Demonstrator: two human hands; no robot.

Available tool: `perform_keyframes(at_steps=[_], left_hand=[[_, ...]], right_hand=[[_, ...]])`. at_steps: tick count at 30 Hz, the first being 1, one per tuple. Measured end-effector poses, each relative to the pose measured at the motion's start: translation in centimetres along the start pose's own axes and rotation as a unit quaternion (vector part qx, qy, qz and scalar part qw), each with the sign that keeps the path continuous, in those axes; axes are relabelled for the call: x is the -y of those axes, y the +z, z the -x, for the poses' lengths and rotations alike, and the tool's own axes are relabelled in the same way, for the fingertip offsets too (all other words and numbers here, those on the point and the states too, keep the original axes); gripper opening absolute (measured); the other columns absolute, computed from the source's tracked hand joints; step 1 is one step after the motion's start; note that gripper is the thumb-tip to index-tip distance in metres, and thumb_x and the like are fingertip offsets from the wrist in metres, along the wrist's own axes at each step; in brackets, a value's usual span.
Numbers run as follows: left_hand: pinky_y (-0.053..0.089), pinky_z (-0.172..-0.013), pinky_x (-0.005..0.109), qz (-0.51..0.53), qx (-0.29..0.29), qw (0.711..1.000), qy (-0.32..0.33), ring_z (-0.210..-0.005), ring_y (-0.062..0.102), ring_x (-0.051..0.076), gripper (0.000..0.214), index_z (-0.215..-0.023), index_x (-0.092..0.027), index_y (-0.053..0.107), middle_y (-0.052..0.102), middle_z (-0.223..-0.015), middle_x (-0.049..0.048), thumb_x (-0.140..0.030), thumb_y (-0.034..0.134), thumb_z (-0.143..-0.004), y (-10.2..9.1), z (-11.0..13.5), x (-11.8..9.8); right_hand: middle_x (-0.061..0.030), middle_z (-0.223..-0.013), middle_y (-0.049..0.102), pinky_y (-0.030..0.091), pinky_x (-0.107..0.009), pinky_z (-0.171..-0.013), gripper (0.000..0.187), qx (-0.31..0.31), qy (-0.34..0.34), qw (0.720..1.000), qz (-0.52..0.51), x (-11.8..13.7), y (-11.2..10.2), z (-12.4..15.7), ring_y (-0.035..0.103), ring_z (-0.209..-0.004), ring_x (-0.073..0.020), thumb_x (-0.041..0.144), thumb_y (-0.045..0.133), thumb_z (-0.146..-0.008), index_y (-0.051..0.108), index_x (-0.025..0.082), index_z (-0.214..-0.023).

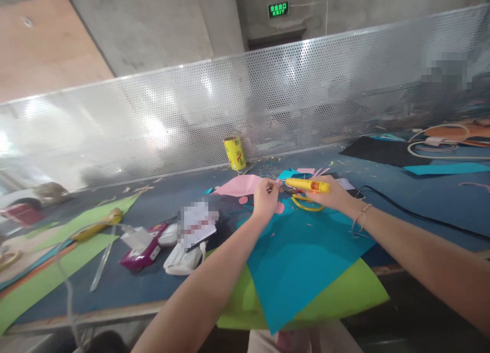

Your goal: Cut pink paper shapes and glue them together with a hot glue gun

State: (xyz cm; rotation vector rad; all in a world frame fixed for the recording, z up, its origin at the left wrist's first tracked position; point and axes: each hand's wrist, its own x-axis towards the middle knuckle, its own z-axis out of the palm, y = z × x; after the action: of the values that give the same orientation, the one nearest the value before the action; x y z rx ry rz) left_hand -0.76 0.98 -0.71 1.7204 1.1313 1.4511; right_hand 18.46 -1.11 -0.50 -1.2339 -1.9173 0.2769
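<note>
My right hand (332,192) is closed around a yellow glue gun (306,184), whose tip points left toward my left hand. An orange light glows on the gun's body. My left hand (267,194) pinches a small pink piece (278,182) close to that tip; whether the two touch I cannot tell. Below the gun lie scissors with yellow handles (308,206). Pink round cutouts (244,200) and a larger pink sheet (239,185) rest around my left hand. Under both hands spreads a blue sheet (306,256), on top of a lime-green sheet (344,297) that overhangs the table edge.
A purple power strip (142,256) with white plugs stands on the left, beside a phone (197,225). Another yellow glue gun (97,225) lies on green sheets. A yellow tin (235,153) stands near the perforated metal screen (172,118). A black cable (421,215) runs right.
</note>
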Motion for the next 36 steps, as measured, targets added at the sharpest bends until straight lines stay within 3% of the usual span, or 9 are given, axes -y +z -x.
perform_keyframes(at_steps=[6, 15, 26, 36], left_hand=[[0.044, -0.070, 0.028, -0.001, -0.013, 1.000, -0.004, -0.071, 0.061, 0.015, 0.010, -0.070, -0.019, 0.047, 0.064, -0.067, 0.0021, -0.024, 0.050, -0.079, -0.08, 0.28, -0.85], [0.045, -0.071, 0.029, 0.002, -0.022, 1.000, -0.003, -0.071, 0.061, 0.015, 0.008, -0.070, -0.019, 0.047, 0.064, -0.067, 0.0019, -0.019, 0.048, -0.078, -0.17, 0.03, -0.55], [0.044, -0.072, 0.030, 0.000, -0.033, 0.999, -0.011, -0.072, 0.061, 0.016, 0.010, -0.070, -0.019, 0.046, 0.063, -0.066, 0.0020, -0.023, 0.049, -0.079, -0.26, 0.02, -0.53], [0.044, -0.067, 0.028, -0.030, 0.002, 1.000, 0.008, -0.069, 0.060, 0.015, 0.016, -0.069, -0.018, 0.047, 0.063, -0.066, 0.0024, -0.029, 0.050, -0.079, 0.04, 0.02, -0.26]], right_hand=[[0.0037, -0.048, 0.049, 0.031, -0.023, -0.043, 0.021, 0.001, -0.021, 1.000, 0.019, 0.06, -0.11, 0.02, 0.045, -0.045, -0.0099, 0.030, 0.062, -0.065, 0.050, 0.018, -0.052], [0.0028, -0.048, 0.048, 0.032, -0.024, -0.043, 0.022, -0.003, 0.008, 1.000, 0.005, 0.50, -0.20, 0.09, 0.044, -0.045, -0.0101, 0.030, 0.062, -0.066, 0.049, 0.019, -0.052], [0.0025, -0.049, 0.050, 0.032, -0.024, -0.043, 0.021, -0.006, -0.012, 1.000, 0.018, 0.62, -0.30, 0.13, 0.046, -0.047, -0.0105, 0.031, 0.062, -0.066, 0.051, 0.018, -0.053], [0.0034, -0.047, 0.048, 0.031, -0.023, -0.043, 0.024, -0.004, -0.005, 1.000, -0.001, 0.39, -0.15, 0.03, 0.045, -0.045, -0.0098, 0.032, 0.062, -0.066, 0.049, 0.018, -0.051]])
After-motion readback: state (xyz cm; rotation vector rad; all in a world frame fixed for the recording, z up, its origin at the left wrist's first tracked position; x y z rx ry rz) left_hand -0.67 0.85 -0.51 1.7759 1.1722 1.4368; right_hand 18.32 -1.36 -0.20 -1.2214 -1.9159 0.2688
